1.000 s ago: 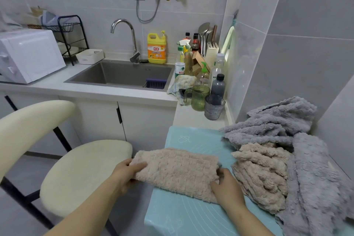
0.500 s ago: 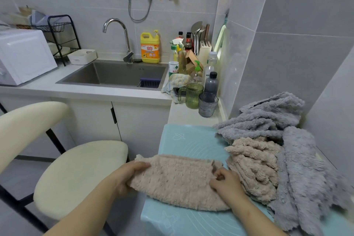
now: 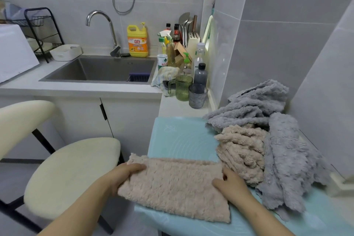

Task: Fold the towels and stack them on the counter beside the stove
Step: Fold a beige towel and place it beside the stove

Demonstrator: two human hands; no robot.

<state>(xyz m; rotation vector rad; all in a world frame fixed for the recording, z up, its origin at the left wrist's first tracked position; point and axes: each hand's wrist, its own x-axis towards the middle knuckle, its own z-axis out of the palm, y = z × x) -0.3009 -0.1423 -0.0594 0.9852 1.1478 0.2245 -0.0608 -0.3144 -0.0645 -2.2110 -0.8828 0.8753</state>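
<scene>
A beige fluffy towel (image 3: 176,186) lies folded in a flat strip on the light blue mat (image 3: 182,138), its left end hanging past the mat's edge. My left hand (image 3: 124,175) grips that left end, fingers on top. My right hand (image 3: 229,183) holds the right end, fingers curled at its corner. To the right lies a heap of unfolded towels: a crumpled beige one (image 3: 241,149) and grey ones (image 3: 283,155) draped over it, reaching the wall.
A cream stool (image 3: 70,174) stands close on the left. Behind the mat stand a green cup (image 3: 183,87), a grey cup (image 3: 197,96) and several bottles beside the sink (image 3: 99,71). Tiled walls close in at the right.
The towel now lies flatter and straighter on the mat, with its far edge folded over. Both hands have stayed at its ends and shifted a little toward me.
</scene>
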